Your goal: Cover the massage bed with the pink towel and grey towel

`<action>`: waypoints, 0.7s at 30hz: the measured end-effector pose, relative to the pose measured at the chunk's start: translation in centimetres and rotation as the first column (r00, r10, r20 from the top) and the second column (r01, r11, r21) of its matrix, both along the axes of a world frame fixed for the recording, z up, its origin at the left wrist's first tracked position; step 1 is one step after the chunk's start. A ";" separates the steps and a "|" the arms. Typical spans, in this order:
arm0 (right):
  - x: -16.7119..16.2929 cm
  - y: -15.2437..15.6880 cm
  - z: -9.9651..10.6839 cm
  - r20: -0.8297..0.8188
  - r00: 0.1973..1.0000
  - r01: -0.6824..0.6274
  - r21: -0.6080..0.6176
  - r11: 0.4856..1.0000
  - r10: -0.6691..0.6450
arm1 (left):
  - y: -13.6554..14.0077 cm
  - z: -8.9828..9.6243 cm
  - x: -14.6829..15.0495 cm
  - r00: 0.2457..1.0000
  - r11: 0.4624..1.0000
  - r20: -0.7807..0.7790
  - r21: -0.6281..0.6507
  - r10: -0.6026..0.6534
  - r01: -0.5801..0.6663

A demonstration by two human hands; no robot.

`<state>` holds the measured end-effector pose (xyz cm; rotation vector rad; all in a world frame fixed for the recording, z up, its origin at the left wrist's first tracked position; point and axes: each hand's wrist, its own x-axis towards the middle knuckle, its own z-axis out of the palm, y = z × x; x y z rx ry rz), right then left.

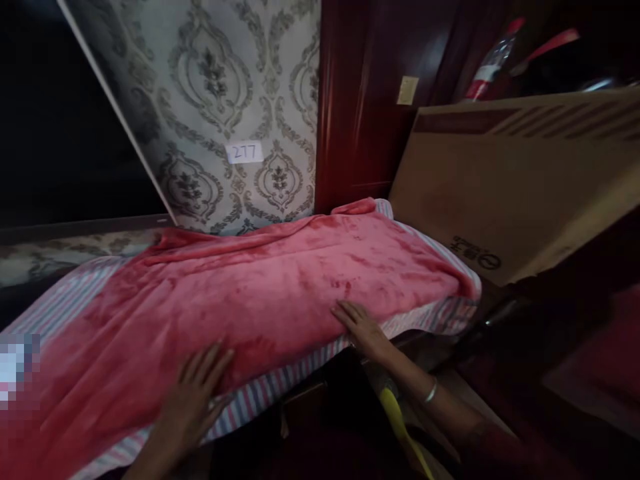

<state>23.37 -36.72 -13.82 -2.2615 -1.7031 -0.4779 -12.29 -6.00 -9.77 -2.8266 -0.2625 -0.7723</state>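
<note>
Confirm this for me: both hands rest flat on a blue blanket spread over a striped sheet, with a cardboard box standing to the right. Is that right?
Not quite. The head view shows the blanket is pink-red, not blue. The rest holds: the left hand and right hand lie flat on it, the striped sheet shows beneath its edge, and the cardboard box stands to the right.

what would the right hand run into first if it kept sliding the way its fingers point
The right hand lies flat on the pink blanket, fingers pointing up-left across it. Going on, it would likely meet only more blanket, then the patterned wall behind; depth is hard to judge.
</note>
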 end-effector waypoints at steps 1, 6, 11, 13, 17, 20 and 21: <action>0.3 -0.4 0.0 0.016 1.000 0.019 0.008 1.000 -0.019 | -0.6 -0.8 1.0 0.997 0.998 -0.053 0.048 -0.048 0.051; 2.0 -2.9 -0.4 0.052 0.991 0.124 0.066 0.990 -0.127 | 0.5 -2.7 2.0 0.994 0.991 -0.094 0.112 -0.055 0.066; 3.6 -4.0 -0.7 0.039 0.994 0.097 0.170 0.981 -0.105 | 2.4 -1.1 1.3 0.970 0.969 0.012 -0.026 -0.244 0.244; 3.7 -4.2 -0.1 0.019 0.998 0.054 0.227 0.972 -0.060 | 2.5 -0.1 0.9 0.955 0.951 0.077 -0.104 -0.286 0.293; 3.3 -4.9 1.7 -0.026 1.000 0.010 0.318 0.948 -0.002 | 2.0 0.8 -0.2 0.953 0.945 0.137 -0.154 -0.270 0.290; 2.4 -5.5 2.7 -0.054 0.998 0.026 0.285 0.958 -0.012 | 1.4 0.5 -0.9 0.977 0.960 0.021 -0.178 -0.214 0.214; 1.8 -5.8 3.0 -0.072 0.997 0.042 0.254 0.966 -0.024 | 1.1 0.4 -1.0 0.983 0.962 -0.024 -0.209 -0.182 0.173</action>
